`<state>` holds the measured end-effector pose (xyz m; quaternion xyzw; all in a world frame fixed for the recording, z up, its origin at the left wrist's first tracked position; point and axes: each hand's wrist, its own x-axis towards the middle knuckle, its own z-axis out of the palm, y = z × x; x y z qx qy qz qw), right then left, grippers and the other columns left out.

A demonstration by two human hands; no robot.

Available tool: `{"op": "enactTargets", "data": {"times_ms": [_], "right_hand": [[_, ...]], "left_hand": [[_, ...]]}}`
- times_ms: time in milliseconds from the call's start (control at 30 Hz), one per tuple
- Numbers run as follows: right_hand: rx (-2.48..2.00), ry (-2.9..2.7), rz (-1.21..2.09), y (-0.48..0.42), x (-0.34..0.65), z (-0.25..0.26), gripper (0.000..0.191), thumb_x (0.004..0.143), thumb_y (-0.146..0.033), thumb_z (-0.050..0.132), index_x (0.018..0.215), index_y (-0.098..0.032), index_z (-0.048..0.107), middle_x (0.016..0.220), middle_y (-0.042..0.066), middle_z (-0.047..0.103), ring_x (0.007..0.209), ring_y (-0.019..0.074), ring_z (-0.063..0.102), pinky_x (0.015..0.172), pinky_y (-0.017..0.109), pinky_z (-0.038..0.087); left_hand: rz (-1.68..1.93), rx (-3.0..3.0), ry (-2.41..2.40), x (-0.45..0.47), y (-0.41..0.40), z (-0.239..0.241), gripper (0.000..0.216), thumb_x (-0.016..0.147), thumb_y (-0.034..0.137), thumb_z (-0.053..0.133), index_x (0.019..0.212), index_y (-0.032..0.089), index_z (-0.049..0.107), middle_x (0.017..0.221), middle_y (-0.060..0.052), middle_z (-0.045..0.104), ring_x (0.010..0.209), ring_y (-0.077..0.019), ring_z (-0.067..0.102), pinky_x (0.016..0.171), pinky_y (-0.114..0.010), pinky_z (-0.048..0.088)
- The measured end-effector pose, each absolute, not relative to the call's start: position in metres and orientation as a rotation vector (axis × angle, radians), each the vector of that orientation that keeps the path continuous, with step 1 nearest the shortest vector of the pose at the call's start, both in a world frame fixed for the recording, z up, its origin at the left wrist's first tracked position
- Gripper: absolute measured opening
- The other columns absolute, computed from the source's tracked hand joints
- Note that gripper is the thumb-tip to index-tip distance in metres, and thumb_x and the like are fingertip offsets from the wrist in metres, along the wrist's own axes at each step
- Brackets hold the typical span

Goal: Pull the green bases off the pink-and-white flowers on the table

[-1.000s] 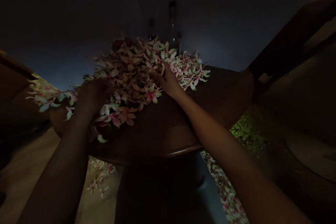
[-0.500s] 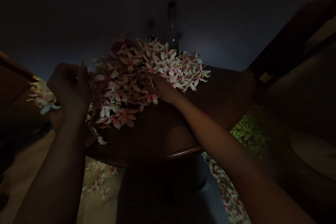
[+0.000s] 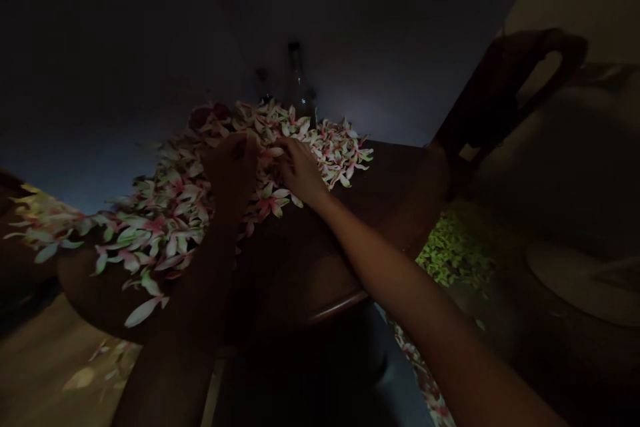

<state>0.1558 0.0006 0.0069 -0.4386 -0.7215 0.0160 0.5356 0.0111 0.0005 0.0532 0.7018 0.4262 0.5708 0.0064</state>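
A large heap of pink-and-white flowers [image 3: 175,210] with long petals covers much of a dark wooden table [image 3: 320,267]. My left hand [image 3: 231,163] is over the middle of the heap, in deep shadow. Its fingers look bent together in a pinch, and what they hold, if anything, is too dark to tell. Close beside it on the right, my right hand [image 3: 303,173] reaches into the flowers. Its fingers curl round a flower [image 3: 273,152] at the heap's near side. Under that hand lies a pinker flower [image 3: 270,201] at the heap's edge.
A glass bottle [image 3: 300,90] stands behind the heap, near the wall. A dark wooden chair [image 3: 495,93] is at the right. Green leaves [image 3: 453,247] lie below the table's right side, near a pale round surface [image 3: 575,280]. More flowers [image 3: 115,353] lie below on the left.
My left hand has moved right, from the heap's left side to its middle, close to my right hand. My right hand stays at the heap. The view has shifted somewhat.
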Motion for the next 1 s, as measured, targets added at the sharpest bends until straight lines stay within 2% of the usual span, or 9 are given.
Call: {"op": "enactTargets", "data": {"times_ms": [100,200,267,367,467,567,800,1000], "right_hand": [[-1.088,-1.717,0.011,-0.004,0.154,0.009,0.039,0.087,-0.016,0.041,0.124,-0.023,0.050,0.130,0.009,0.054,0.124,0.0261,0.044,0.106,0.044,0.038],[-1.102,-1.679,-0.005,-0.009,0.152,0.010,0.031,0.092,-0.022,0.042,0.121,-0.024,0.051,0.131,0.009,0.053,0.125,0.0263,0.043,0.106,0.045,0.038],[-1.031,-1.715,0.065,-0.009,0.151,0.011,0.023,0.097,-0.030,0.041,0.115,-0.023,0.054,0.120,0.009,0.059,0.117,0.0241,0.050,0.102,0.041,0.041],[-0.908,-1.767,0.253,-0.005,0.153,0.010,0.023,0.099,-0.039,0.040,0.104,-0.022,0.054,0.097,0.005,0.063,0.094,0.0186,0.057,0.086,0.033,0.046],[-0.881,-1.704,0.363,0.001,0.157,0.006,0.024,0.096,-0.045,0.048,0.099,-0.021,0.052,0.083,-0.001,0.058,0.078,0.0144,0.053,0.073,0.028,0.043],[-0.876,-1.658,0.408,0.005,0.163,0.003,0.023,0.092,-0.044,0.056,0.090,-0.022,0.050,0.076,-0.004,0.051,0.070,0.0125,0.047,0.066,0.026,0.039],[-0.828,-1.628,0.537,0.006,0.171,0.004,0.019,0.088,-0.036,0.063,0.083,-0.021,0.054,0.070,-0.004,0.046,0.065,0.0117,0.042,0.061,0.026,0.034],[-0.818,-1.621,0.600,0.006,0.173,0.005,0.022,0.087,-0.039,0.064,0.080,-0.020,0.056,0.065,-0.005,0.046,0.061,0.0103,0.039,0.057,0.026,0.029]], "left_hand": [[1.893,2.139,1.417,0.010,0.009,0.040,0.024,0.091,0.038,0.054,0.080,0.021,0.067,0.076,-0.003,0.067,0.072,-0.0187,0.061,0.071,-0.031,0.044],[1.863,2.135,1.482,0.007,0.011,0.026,0.025,0.091,0.040,0.054,0.084,0.021,0.068,0.077,-0.003,0.067,0.073,-0.0195,0.062,0.073,-0.032,0.046],[1.829,2.164,1.522,0.006,0.008,0.022,0.026,0.091,0.041,0.054,0.089,0.020,0.070,0.078,-0.004,0.069,0.075,-0.0196,0.063,0.075,-0.032,0.047],[1.691,2.317,1.500,0.007,0.003,0.021,0.027,0.092,0.036,0.053,0.098,0.019,0.073,0.088,-0.005,0.073,0.080,-0.0191,0.067,0.077,-0.030,0.049],[1.481,2.484,1.394,0.009,0.000,0.020,0.027,0.091,0.031,0.054,0.108,0.021,0.073,0.101,-0.006,0.075,0.088,-0.0194,0.068,0.083,-0.029,0.050],[1.383,2.481,1.336,0.008,0.002,0.016,0.032,0.088,0.034,0.058,0.115,0.022,0.071,0.108,-0.005,0.075,0.095,-0.0212,0.069,0.091,-0.032,0.050],[1.385,2.295,1.270,0.005,0.008,0.009,0.035,0.080,0.037,0.067,0.110,0.021,0.075,0.109,-0.006,0.075,0.101,-0.0244,0.068,0.093,-0.035,0.052],[1.295,2.315,1.283,0.007,0.003,0.016,0.028,0.084,0.034,0.060,0.102,0.021,0.077,0.102,-0.005,0.076,0.098,-0.0237,0.068,0.093,-0.035,0.050]]}}
